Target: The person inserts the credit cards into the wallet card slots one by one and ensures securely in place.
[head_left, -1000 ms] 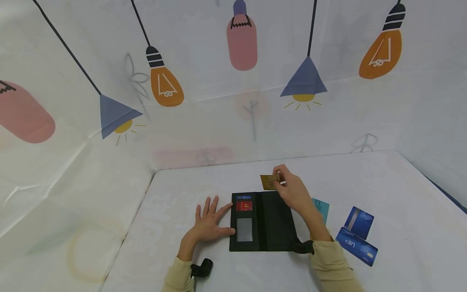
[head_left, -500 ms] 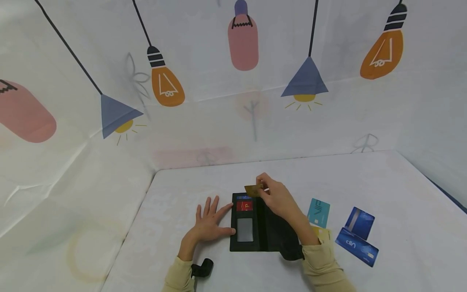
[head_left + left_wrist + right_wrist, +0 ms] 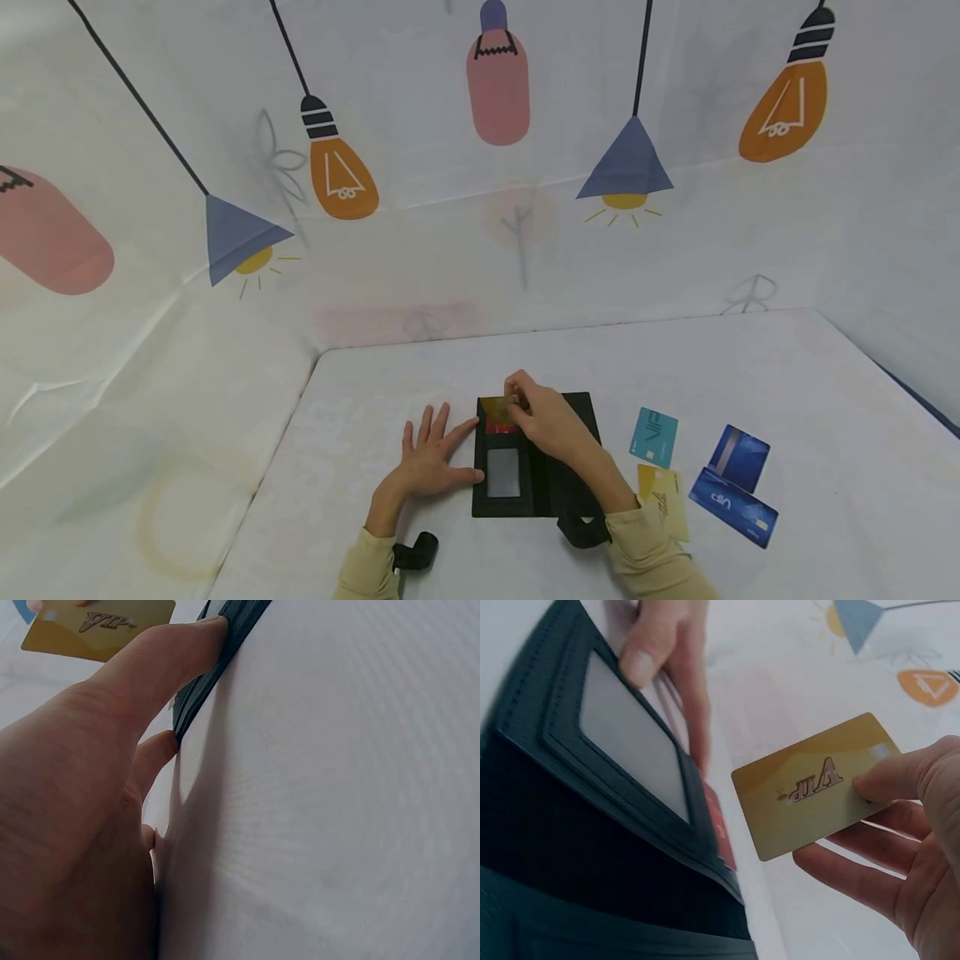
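Observation:
A black wallet (image 3: 543,475) lies unfolded on the white table, a red card (image 3: 501,425) in a slot of its left half and a clear window below that. My right hand (image 3: 551,421) pinches a gold VIP card (image 3: 817,787) between thumb and fingers, above the top of the wallet's left half. In the right wrist view the gold card is apart from the wallet's slots. My left hand (image 3: 427,462) lies with fingers spread, its thumb (image 3: 172,660) and index fingertip touching the wallet's left edge.
Right of the wallet lie a teal VIP card (image 3: 654,437) and a yellow card (image 3: 663,500), partly by the right sleeve. Farther right, a blue VIP card (image 3: 733,507) overlaps another blue card (image 3: 738,458). A patterned white cloth wall (image 3: 480,250) stands behind the table.
My right hand has carried the gold card leftward and down, from above the wallet's right half to over its left half. The teal and yellow cards have come into view. My left hand stays put.

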Demonstrator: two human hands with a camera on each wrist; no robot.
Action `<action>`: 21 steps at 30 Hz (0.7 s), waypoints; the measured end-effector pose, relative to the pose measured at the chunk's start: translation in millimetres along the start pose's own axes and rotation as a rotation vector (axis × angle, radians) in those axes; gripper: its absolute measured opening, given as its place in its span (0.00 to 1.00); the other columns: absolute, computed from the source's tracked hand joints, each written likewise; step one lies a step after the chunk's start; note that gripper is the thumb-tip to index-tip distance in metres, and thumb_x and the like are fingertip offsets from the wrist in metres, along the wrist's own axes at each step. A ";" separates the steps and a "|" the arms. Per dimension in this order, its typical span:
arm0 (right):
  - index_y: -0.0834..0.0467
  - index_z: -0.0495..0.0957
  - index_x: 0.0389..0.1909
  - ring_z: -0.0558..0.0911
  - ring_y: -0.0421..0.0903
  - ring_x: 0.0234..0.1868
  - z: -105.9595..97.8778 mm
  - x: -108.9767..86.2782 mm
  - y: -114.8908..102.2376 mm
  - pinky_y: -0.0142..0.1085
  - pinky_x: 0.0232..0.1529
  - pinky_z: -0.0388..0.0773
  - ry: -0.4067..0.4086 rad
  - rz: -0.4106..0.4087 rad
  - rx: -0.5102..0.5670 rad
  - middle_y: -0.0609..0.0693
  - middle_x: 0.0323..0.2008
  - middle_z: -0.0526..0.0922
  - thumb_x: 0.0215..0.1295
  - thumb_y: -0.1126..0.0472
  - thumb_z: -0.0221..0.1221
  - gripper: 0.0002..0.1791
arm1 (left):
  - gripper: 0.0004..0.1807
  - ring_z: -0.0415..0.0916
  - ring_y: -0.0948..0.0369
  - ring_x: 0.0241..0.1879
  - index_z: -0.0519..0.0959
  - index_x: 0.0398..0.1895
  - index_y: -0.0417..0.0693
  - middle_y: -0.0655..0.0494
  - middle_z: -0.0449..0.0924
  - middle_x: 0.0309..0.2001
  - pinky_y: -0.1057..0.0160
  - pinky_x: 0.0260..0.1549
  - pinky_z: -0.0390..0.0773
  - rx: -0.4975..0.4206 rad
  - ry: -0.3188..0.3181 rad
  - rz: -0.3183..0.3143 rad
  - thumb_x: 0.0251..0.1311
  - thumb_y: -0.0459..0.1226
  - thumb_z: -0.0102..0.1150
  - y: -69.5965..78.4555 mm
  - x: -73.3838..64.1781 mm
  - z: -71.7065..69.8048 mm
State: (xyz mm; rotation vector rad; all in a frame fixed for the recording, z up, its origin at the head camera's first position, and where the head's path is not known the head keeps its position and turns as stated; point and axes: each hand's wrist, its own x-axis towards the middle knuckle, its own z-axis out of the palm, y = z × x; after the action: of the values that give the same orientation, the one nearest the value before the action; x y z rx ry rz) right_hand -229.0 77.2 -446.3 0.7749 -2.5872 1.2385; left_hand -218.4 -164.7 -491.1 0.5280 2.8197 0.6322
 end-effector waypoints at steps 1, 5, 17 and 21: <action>0.53 0.66 0.45 0.76 0.40 0.27 2.0 -0.1 0.1 0.31 0.27 0.72 -0.007 -0.001 -0.002 0.51 0.35 0.84 0.70 0.67 0.56 0.10 | 0.45 0.27 0.41 0.78 0.61 0.75 0.65 0.42 0.38 0.80 0.31 0.68 0.27 0.001 -0.001 0.000 0.54 0.63 0.63 0.1 -0.2 -0.3; 0.53 0.67 0.45 0.74 0.39 0.27 7.7 -0.5 0.5 0.30 0.27 0.72 -0.028 0.003 -0.013 0.49 0.33 0.82 0.69 0.67 0.57 0.10 | 0.45 0.27 0.41 0.78 0.61 0.75 0.64 0.41 0.38 0.80 0.31 0.68 0.27 0.002 -0.004 0.000 0.55 0.62 0.63 0.4 0.1 -0.2; 0.53 0.66 0.46 0.71 0.39 0.25 14.2 -0.6 10.0 0.30 0.25 0.69 -0.056 0.031 0.025 0.47 0.28 0.76 0.69 0.69 0.56 0.12 | 0.45 0.27 0.40 0.77 0.62 0.75 0.61 0.40 0.38 0.79 0.31 0.68 0.27 -0.004 -0.006 0.008 0.55 0.62 0.63 2.1 -0.7 -1.2; 0.53 0.66 0.47 0.69 0.38 0.24 14.6 0.2 10.6 0.30 0.24 0.68 -0.057 0.023 0.018 0.45 0.26 0.73 0.69 0.68 0.55 0.11 | 0.45 0.27 0.39 0.77 0.62 0.75 0.61 0.39 0.38 0.79 0.31 0.67 0.26 -0.008 -0.006 0.012 0.55 0.62 0.63 1.6 -1.2 -1.3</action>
State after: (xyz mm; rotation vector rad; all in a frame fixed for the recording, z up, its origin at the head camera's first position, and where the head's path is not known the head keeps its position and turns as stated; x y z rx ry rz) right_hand -233.7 71.6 -462.8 0.7972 -2.6404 1.2658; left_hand -217.2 -164.3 -489.0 0.5451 2.8095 0.6435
